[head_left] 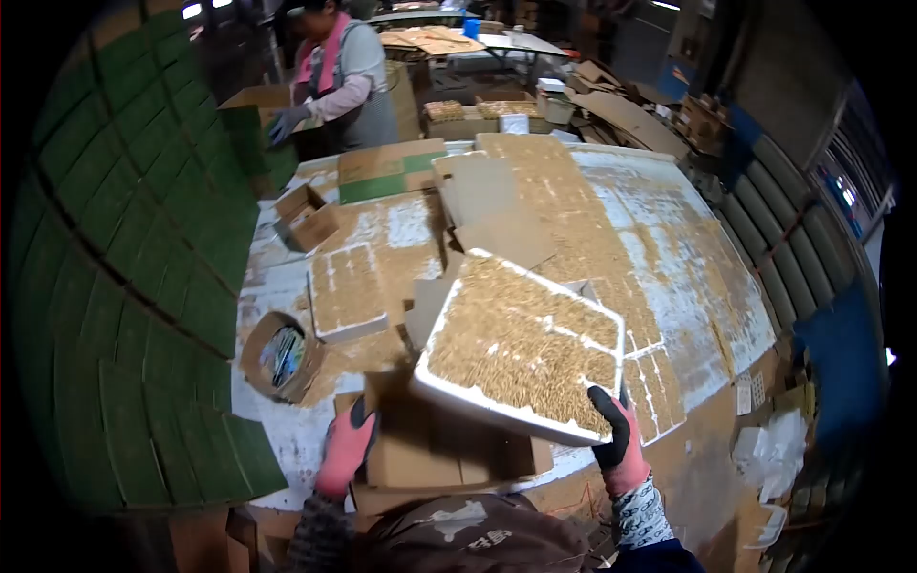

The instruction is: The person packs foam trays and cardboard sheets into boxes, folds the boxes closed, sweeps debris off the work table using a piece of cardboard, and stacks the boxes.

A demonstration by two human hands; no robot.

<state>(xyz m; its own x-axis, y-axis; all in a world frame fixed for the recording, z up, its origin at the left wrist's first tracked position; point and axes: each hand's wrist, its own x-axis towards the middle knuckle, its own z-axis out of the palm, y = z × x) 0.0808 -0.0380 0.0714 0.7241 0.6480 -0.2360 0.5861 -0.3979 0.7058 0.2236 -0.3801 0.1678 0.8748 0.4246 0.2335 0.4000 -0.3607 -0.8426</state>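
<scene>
My right hand [621,439], in a pink glove with dark fingers, grips the near right corner of a white foam tray [516,413]. The tray is tilted and filled with small golden, straw-like pieces [516,334]. Beneath it stands an open brown cardboard box [411,449], its inside partly hidden by the tray. My left hand [346,447], gloved alike, closes on the left edge of that box. Farther left, another filled foam tray [350,329] lies flat on the table.
A round container [279,356] of small items and a small open box [306,218] stand on the white table [669,229]. Green boxes [124,229] are stacked high at the left. Across the table, a person [349,81] handles a carton [250,119]. Loose golden pieces cover much of the tabletop.
</scene>
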